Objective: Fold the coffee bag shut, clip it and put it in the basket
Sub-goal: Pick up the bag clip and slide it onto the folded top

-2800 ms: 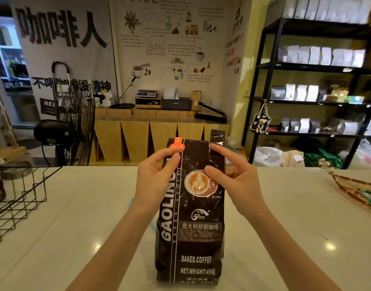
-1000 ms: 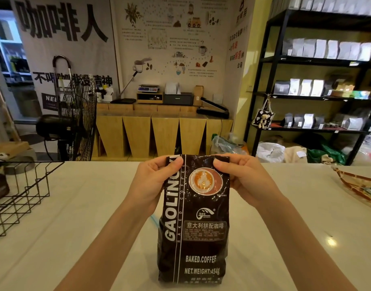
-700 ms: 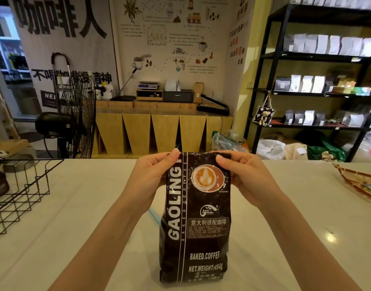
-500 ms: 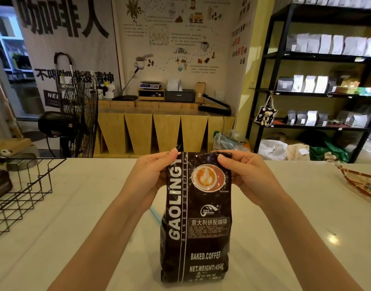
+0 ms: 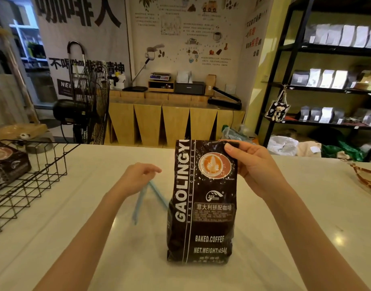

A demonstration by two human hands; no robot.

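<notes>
The dark brown coffee bag [image 5: 201, 217] stands upright on the white counter, its top folded down flat. My right hand [image 5: 253, 166] pinches the folded top at its right corner and holds the bag steady. My left hand [image 5: 136, 177] is off the bag, to its left, with its fingers closed at the hinge end of a light blue clip [image 5: 140, 204]. The clip hangs in a blurred upside-down V, its two arms spread, just left of the bag. The black wire basket [image 5: 44, 164] sits at the counter's left edge.
Another dark coffee bag [image 5: 6, 166] lies inside the basket. A brown patterned tray [image 5: 367, 179] pokes in at the right edge. Past the counter stand a black floor fan [image 5: 86, 106], a wooden cabinet and black shelves with bags.
My left hand let go of the bag's top left corner, dropped to the left and took the blue clip. My right hand kept its hold on the fold.
</notes>
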